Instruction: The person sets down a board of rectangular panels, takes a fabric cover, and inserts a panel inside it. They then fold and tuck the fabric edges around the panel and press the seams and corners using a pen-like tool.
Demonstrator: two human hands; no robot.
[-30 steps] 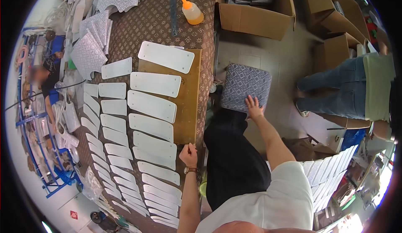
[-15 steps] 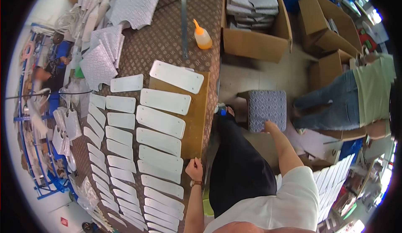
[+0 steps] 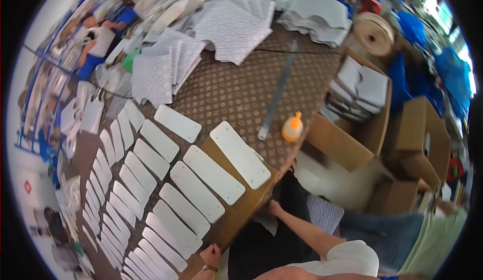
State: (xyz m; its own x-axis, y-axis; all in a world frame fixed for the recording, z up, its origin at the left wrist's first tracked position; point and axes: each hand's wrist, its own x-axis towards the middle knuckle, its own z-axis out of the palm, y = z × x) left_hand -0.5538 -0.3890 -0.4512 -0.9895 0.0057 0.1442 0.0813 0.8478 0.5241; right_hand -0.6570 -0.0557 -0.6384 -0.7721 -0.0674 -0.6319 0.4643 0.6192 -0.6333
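Observation:
My left hand (image 3: 211,256) is curled into a fist with nothing visible in it, at the near edge of the brown board (image 3: 229,223). My right hand (image 3: 273,208) is just under the table edge beside my dark-clothed leg, its fingers hard to make out. On and beside the board lie rows of white curved panels with small holes, the nearest to my left hand being a white panel (image 3: 173,229). The patterned stool (image 3: 324,214) stands on the floor to the right of my right hand, partly hidden.
An orange-tipped bottle (image 3: 292,128) and a metal ruler (image 3: 279,91) lie toward the table's right edge. Silver patterned sheets (image 3: 231,25) are piled at the back. Cardboard boxes (image 3: 342,141) stand on the floor. One person (image 3: 427,239) is at the right, another (image 3: 103,38) at far left.
My view has turned toward the table. My right hand has left the stool and moved to the table edge. The left hand stays closed by the board.

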